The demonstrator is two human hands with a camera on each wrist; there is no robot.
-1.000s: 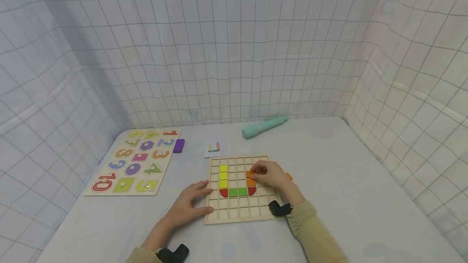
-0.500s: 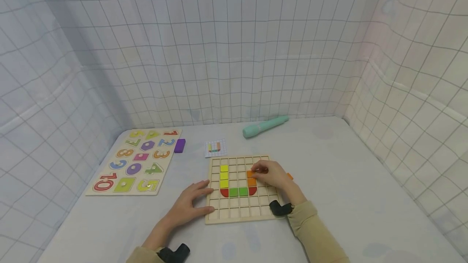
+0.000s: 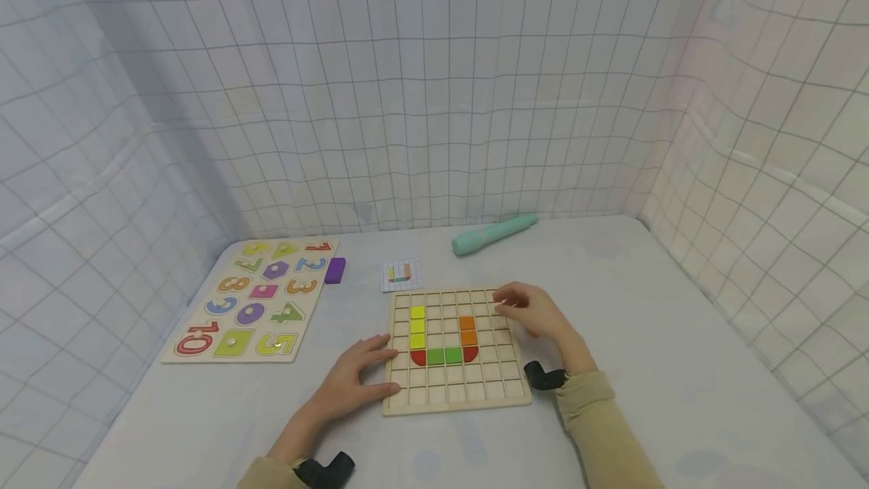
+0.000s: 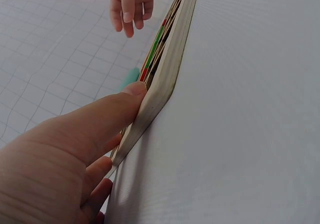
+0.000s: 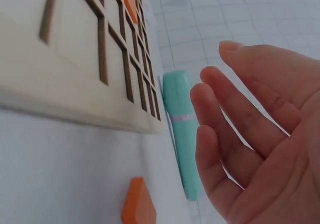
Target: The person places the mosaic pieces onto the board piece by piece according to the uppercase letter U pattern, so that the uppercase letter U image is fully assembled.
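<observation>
A wooden grid board [image 3: 434, 391] bears a U of flat tiles: a yellow column [image 3: 417, 327], two red curved corners [image 3: 470, 355], two green squares [image 3: 444, 356] and two orange squares [image 3: 468, 330]. My left hand [image 3: 349, 379] rests at the board's left edge, its thumb and fingertips touching the frame. Over the board's upper right corner is my right hand [image 3: 536, 312], raised, fingers loosely bent and holding nothing. In the right wrist view, a loose orange block [image 5: 139, 204] lies on the table beside the board; the right hand hides it in the head view.
Behind the board lies a small pattern card [image 3: 402, 275] printed with a similar U. A mint-green microphone-shaped object [image 3: 494, 235] lies farther back. At left are a number-and-shape puzzle board [image 3: 302, 323] and a purple block [image 3: 336, 270]. Grid-patterned cloth walls [image 3: 434, 134] surround the table.
My right hand has let go of the upper orange square, which stays in the grid, and has moved right and slightly back. The left hand keeps its place at the board's edge.
</observation>
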